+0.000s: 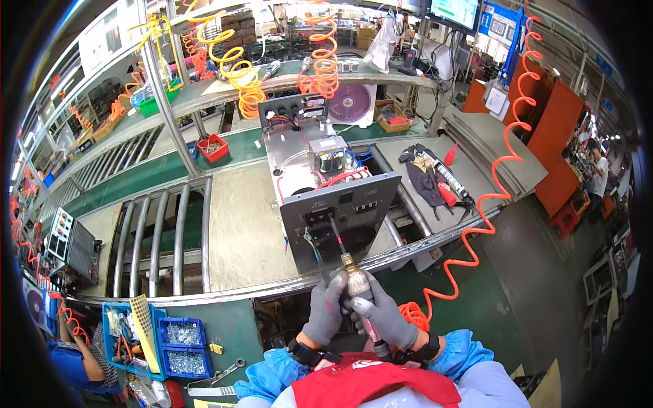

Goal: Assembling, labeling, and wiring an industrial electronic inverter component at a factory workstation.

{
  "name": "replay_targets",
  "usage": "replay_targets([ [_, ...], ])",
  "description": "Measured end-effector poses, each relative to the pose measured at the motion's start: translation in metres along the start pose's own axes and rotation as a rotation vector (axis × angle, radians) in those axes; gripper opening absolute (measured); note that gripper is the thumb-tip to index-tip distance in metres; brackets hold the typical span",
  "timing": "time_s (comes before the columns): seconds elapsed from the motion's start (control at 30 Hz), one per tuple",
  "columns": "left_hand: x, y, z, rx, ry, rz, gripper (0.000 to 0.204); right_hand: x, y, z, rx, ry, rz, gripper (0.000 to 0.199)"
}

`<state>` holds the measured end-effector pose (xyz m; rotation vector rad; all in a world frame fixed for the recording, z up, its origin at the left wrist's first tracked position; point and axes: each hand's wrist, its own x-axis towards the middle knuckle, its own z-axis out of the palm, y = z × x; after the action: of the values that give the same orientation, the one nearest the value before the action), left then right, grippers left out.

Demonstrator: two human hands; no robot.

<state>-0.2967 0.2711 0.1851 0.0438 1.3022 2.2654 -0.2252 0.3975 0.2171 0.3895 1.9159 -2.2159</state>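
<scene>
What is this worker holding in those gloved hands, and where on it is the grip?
A pneumatic screwdriver, gripped around its body by both hands: the left hand from the side, the right hand wrapped lower down. Its bit meets the grey panel.

2 gloved hands, left hand (pixel 326 309) and right hand (pixel 384 318), share 1 pneumatic screwdriver (pixel 358 292). 1 grey open chassis (pixel 326 194) lies on the tabletop (pixel 238 231). 1 red bin (pixel 213 147), 2 blue trays of screws (pixel 182 347), 1 round fan (pixel 351 103), 1 dark cloth (pixel 422 173), 2 red-tipped sealant tubes (pixel 445 183), and at least 4 orange coiled air hoses (pixel 325 58) hang overhead.
</scene>
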Motion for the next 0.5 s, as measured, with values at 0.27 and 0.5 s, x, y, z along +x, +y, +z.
replay_targets([
  [0.27,0.0102,-0.0073,-0.0037,-0.021,0.018,0.023,0.042,0.0071,0.0069,-0.0022,-0.051,0.029,-0.037,0.08],
  [0.5,0.0105,-0.0055,-0.0024,-0.029,0.0,0.037,0.041,0.0064,0.0055,-0.0022,-0.08,0.024,-0.019,0.071],
])
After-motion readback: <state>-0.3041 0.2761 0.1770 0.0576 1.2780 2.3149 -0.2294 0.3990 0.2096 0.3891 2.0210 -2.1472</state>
